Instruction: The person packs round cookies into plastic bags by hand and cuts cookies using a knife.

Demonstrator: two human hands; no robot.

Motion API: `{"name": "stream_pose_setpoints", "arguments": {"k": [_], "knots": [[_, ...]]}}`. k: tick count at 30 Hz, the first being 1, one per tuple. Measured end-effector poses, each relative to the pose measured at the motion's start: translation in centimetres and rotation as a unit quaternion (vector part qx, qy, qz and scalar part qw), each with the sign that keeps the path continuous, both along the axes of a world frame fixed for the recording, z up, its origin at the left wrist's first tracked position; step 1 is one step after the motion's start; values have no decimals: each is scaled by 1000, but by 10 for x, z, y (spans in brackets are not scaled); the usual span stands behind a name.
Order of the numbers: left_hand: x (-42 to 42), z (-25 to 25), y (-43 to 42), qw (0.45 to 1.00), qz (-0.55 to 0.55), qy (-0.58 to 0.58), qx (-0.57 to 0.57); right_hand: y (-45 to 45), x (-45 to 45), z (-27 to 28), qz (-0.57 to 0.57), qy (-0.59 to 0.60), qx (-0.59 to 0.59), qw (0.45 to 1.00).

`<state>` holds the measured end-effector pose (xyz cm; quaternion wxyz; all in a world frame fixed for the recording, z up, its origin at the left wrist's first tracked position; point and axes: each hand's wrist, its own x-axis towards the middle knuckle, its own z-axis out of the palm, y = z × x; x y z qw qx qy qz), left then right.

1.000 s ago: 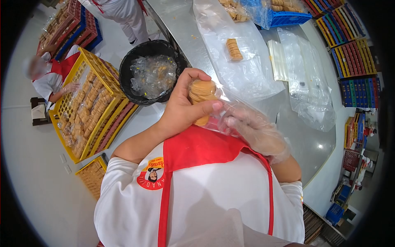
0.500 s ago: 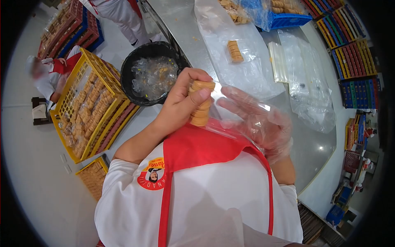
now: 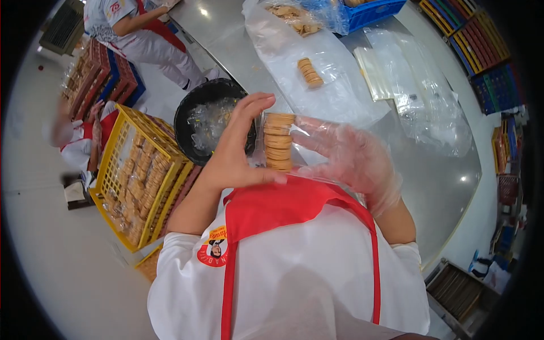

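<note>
In front of my chest is a clear plastic bag (image 3: 258, 136) with a stack of round, flat golden biscuits (image 3: 279, 143) in it, standing roughly on end. My left hand (image 3: 231, 150), bare, is at the bag's left side with thumb and fingers spread wide apart, the thumb tip close to the lower end of the stack. A loose clear plastic glove covers my right hand (image 3: 360, 156), whose fingers and thumb grip the bag's right part beside the biscuits. Another bagged biscuit stack (image 3: 310, 73) lies on the white plastic sheet (image 3: 334, 105) ahead.
A black tub (image 3: 184, 122) of crumpled clear wrappers stands to the left. Beyond it are stacked yellow crates (image 3: 113, 178) of bagged biscuits and two co-workers. The metal table (image 3: 433, 187) carries flat plastic bags (image 3: 419, 90) and a blue crate (image 3: 374, 14).
My left hand has loosened from the biscuit stack and spread its fingers. The stack now shows fully in the bag, by my gloved right hand. The head view has shifted.
</note>
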<state>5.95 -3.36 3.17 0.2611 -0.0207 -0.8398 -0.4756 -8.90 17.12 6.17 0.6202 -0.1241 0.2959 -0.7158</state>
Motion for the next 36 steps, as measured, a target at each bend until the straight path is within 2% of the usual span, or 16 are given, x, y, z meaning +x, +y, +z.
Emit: {"name": "stream_pose_setpoints", "arguments": {"k": [2, 6, 9, 10, 11, 13, 15, 18, 21, 24, 26, 29, 31, 33, 34, 36], "knots": [[6, 18, -1, 995, -45, -52, -70, 1, -7, 2, 17, -55, -10, 998], [3, 21, -4, 990, -63, -79, -97, 4, -10, -4, 32, -159, -12, 987], [0, 20, -9, 988, -96, -82, -91, 12, -7, 8, 15, -93, 29, 995], [1, 18, -8, 989, -106, -100, -3, 16, -8, 9, 34, 92, 12, 995], [2, 13, -6, 983, -115, -117, 85, 22, -11, 9, 52, 275, -5, 960], [4, 3, -1, 945, -140, -146, 256, 27, -10, 16, 96, 529, -42, 842], [5, -5, 9, 876, -170, -171, 417, 27, -6, 29, 149, 672, -81, 721], [8, -8, 25, 874, -104, -241, 408, 25, 4, 28, 157, 706, -88, 685], [10, -26, 29, 872, -121, -232, 414, 22, 1, 14, 116, 634, -152, 749], [7, -26, 33, 857, -134, -251, 429, 30, 2, 4, 140, 662, -127, 725], [1, -28, 34, 829, -145, -270, 468, 27, 4, -2, 136, 611, -87, 775], [-10, -30, 33, 754, -122, -321, 560, 25, -6, -11, 139, 493, -38, 858], [-22, -34, 36, 829, -114, -212, 505, 26, -12, 8, 151, 247, 117, 950], [-33, -22, 36, 866, -122, -105, 473, 33, -23, -8, 83, 63, 56, 993], [-35, -15, 38, 887, -117, -96, 436, 36, -29, -13, 48, -30, 22, 998], [-39, -2, 43, 925, -110, -78, 355, 44, -34, -18, 12, -87, -8, 996]]}}
